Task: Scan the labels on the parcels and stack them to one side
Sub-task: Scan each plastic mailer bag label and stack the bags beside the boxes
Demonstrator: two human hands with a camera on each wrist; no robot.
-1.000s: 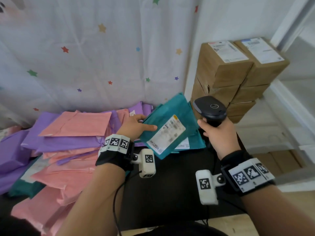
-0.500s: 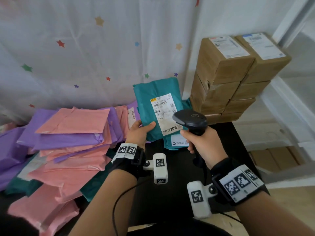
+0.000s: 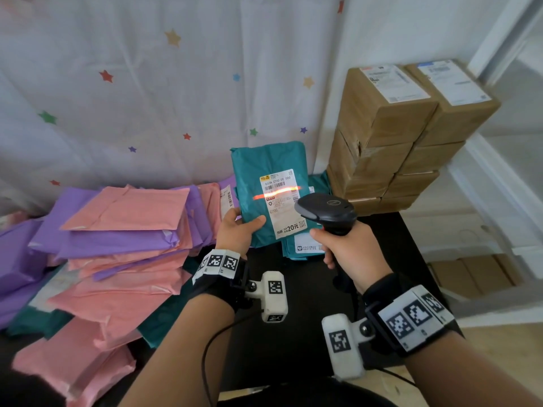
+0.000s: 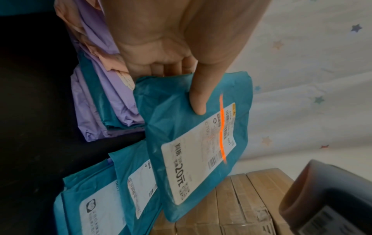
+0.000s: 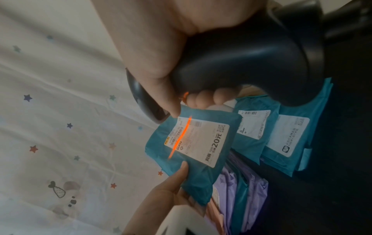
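My left hand (image 3: pixel 239 227) holds a teal parcel (image 3: pixel 258 171) upright by its lower left corner, thumb on the front (image 4: pixel 198 101), fingers behind. Its white label (image 3: pixel 283 202) faces me, and an orange scan line (image 3: pixel 276 193) crosses the barcode (image 4: pixel 222 127). My right hand (image 3: pixel 343 248) grips the handle of a black barcode scanner (image 3: pixel 326 211), whose head points at the label from just right of it (image 5: pixel 241 52). More teal parcels (image 3: pixel 305 245) lie flat on the black table beneath (image 4: pixel 128 179).
A heap of pink and purple parcels (image 3: pixel 123 230) covers the table's left half. Stacked cardboard boxes (image 3: pixel 390 133) stand at the back right corner. A star-patterned curtain (image 3: pixel 147 83) hangs behind. Bare black table (image 3: pixel 293 333) lies between my forearms.
My left hand has lifted the teal parcel from a flat tilt to upright. The scanner moved down and in toward the label, and the orange scan line now shows across it.
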